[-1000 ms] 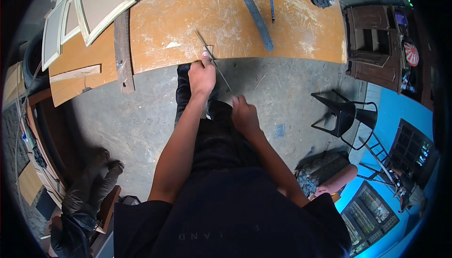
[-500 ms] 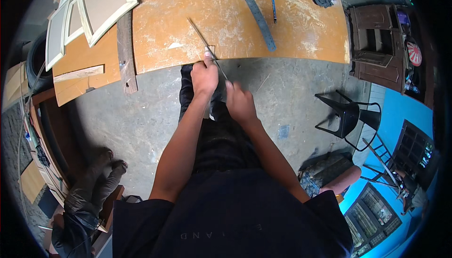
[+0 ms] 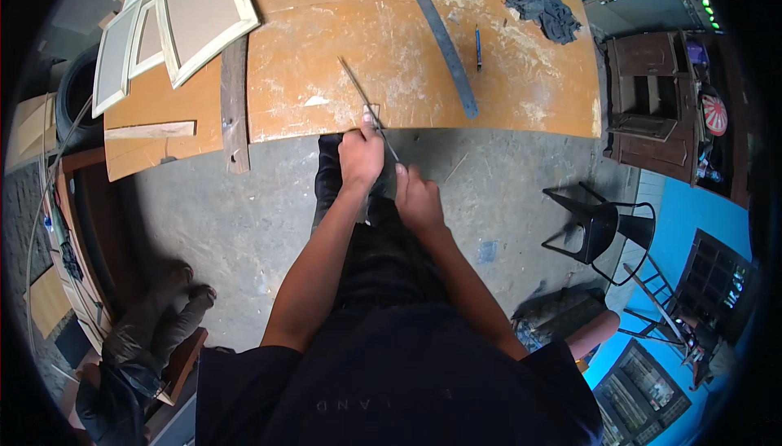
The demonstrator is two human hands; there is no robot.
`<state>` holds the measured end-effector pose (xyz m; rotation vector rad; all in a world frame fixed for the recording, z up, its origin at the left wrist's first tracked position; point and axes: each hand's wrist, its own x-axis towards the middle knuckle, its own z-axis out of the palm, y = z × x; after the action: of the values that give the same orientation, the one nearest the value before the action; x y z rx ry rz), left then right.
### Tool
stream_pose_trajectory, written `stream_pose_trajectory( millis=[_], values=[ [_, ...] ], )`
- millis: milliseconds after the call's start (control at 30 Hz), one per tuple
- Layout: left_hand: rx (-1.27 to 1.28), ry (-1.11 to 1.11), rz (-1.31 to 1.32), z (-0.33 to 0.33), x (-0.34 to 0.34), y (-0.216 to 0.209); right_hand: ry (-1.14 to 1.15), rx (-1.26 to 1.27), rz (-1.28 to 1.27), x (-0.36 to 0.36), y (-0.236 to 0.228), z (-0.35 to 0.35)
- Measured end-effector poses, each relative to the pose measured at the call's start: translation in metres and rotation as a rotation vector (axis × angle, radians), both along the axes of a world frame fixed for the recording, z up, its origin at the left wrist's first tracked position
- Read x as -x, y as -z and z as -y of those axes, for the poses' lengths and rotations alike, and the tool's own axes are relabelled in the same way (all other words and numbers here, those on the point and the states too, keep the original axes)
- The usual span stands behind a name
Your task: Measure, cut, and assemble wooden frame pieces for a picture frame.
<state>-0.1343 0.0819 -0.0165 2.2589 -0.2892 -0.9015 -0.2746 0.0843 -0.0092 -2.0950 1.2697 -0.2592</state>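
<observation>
At the front edge of the worn wooden table (image 3: 301,55), my left hand (image 3: 361,159) is closed, its thumb pressing a small pale wood piece (image 3: 372,109) against the tabletop. A long, thin metal tool (image 3: 353,79), like a narrow file or blade, lies slantwise across that piece. Its far end points up and left over the table. My right hand (image 3: 419,200) is closed round its near end, below the table edge and right of my left hand. The handle is hidden in my fingers.
Pale wooden frames (image 3: 204,22) are stacked at the table's left, by a dark plank (image 3: 235,104). A metal ruler (image 3: 440,43), a pen (image 3: 479,48) and black cloth (image 3: 538,2) lie to the right. A black chair (image 3: 599,222) stands right; another person (image 3: 151,340) is at lower left.
The whole view has tilted, so the table and its things sit lower in the picture. Both hands keep their grips, and the tool still crosses the wood piece.
</observation>
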Motion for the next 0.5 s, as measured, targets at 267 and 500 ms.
stream_pose_trajectory(
  millis=[267,500],
  values=[
    [0.003,-0.025,-0.006,-0.001,0.001,-0.007,0.002,-0.113,-0.090,0.063,0.005,-0.027],
    [-0.021,-0.014,-0.025,0.007,-0.001,0.001,-0.008,-0.015,0.012,0.023,0.015,-0.009]
  ],
)
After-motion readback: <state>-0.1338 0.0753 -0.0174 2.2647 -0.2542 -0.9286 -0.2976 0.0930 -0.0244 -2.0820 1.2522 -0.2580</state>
